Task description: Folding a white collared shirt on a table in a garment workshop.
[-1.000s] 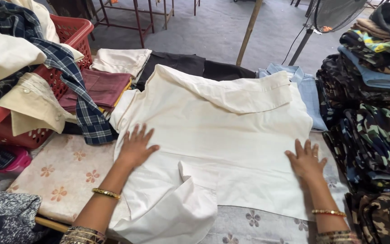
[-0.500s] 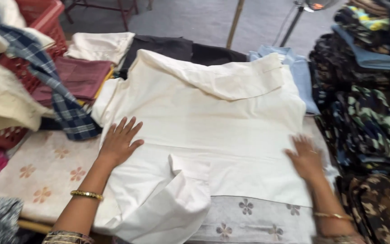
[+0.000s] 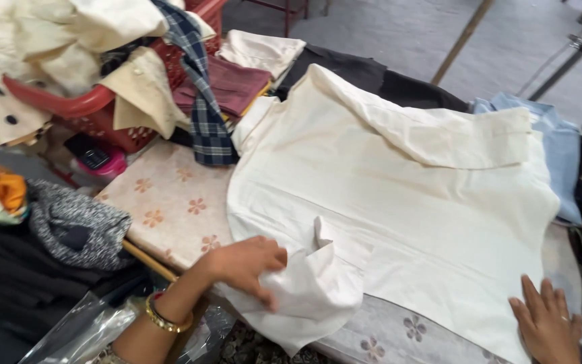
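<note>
Looking at that cream shirt spread flat on the worktop: your left hand fingers pinch the bunched sleeve, right hand lies flat, fingers spread. Tug hard and the hem could slide off the edge.

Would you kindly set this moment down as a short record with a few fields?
Surface: floral-patterned table top
Main item: cream shirt spread flat, back up, collar folded over at the far edge
Left hand: left hand gripping the bunched cuff of the near sleeve; gold bangle on the wrist
Right hand: right hand flat, fingers spread, at the shirt's near right corner
Left of shirt: red basket heaped with clothes, a blue checked garment hanging out
Behind shirt: folded maroon cloth, dark garment
Right: light blue garment
</note>
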